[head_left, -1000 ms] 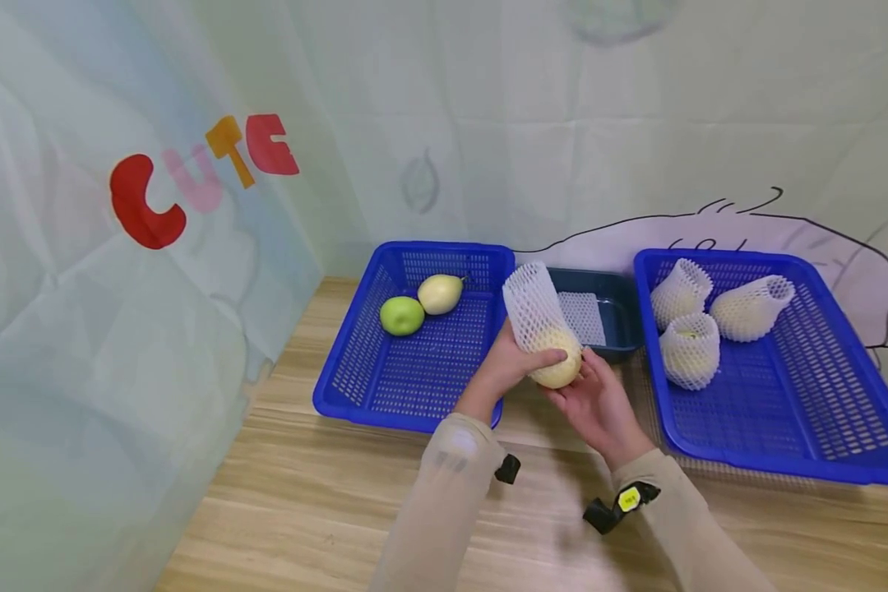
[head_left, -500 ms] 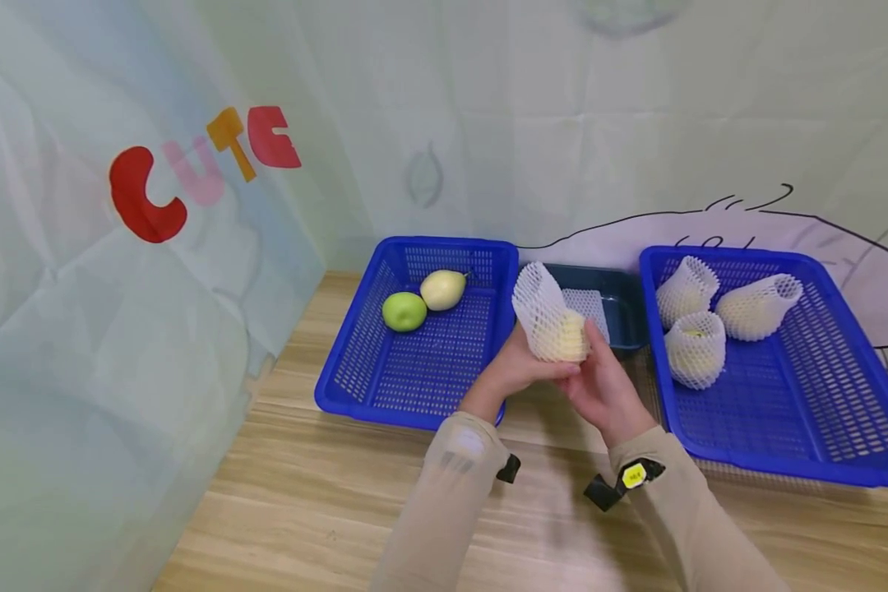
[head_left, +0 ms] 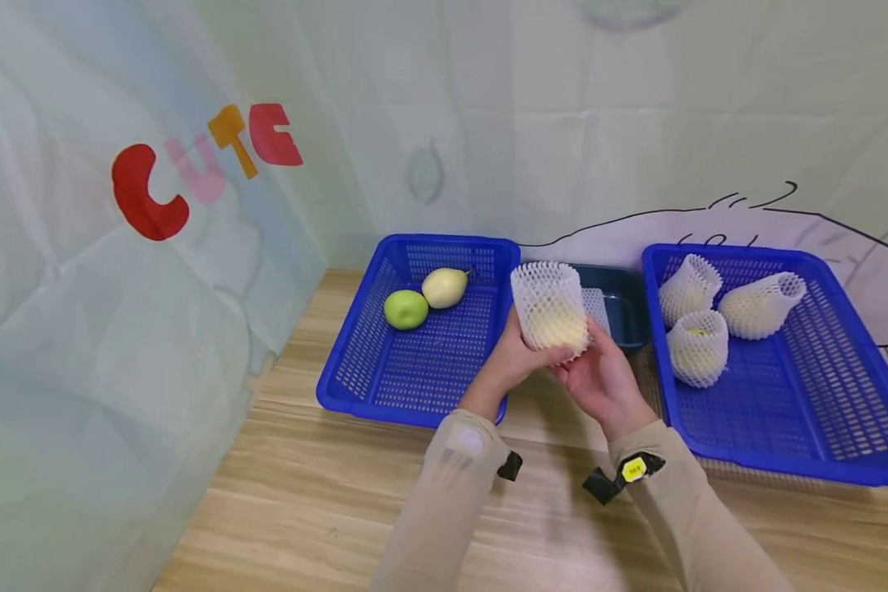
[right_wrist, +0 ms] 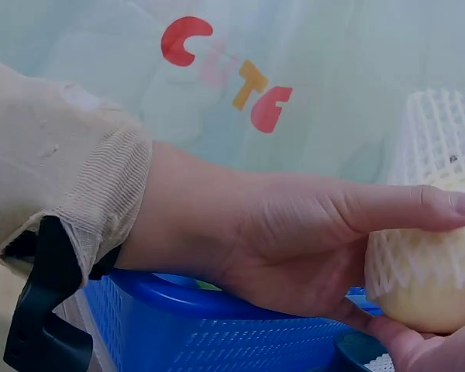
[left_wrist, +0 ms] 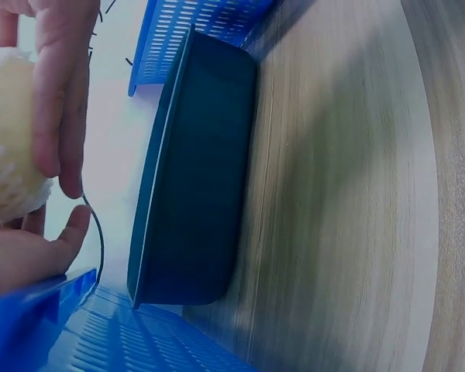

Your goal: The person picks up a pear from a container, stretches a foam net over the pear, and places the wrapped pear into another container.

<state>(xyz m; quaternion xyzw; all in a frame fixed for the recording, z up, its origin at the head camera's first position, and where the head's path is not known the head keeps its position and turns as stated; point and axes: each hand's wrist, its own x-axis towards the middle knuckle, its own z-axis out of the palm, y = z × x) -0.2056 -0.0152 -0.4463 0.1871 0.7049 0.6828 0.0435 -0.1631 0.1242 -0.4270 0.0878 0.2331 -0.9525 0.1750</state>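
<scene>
A pale yellow pear sits inside a white foam net sleeve, whose loose end stands up above the fruit. My left hand grips the netted pear from the left, its thumb lying across the front. From the right and below, my right hand holds the same pear, its fingers partly hidden. The left wrist view shows the right hand's fingers along the pear's side. In the right wrist view, the pear's bare lower end shows below the sleeve's edge.
The left blue basket holds a green fruit and a pale pear. A dark green tub with flat foam nets stands behind the hands. Several netted fruits, including one netted pear, lie in the right blue basket.
The foam sleeve has come down over more of the pear. Both hands have turned the pear, and the sleeve's loose end now stands more upright and wider.
</scene>
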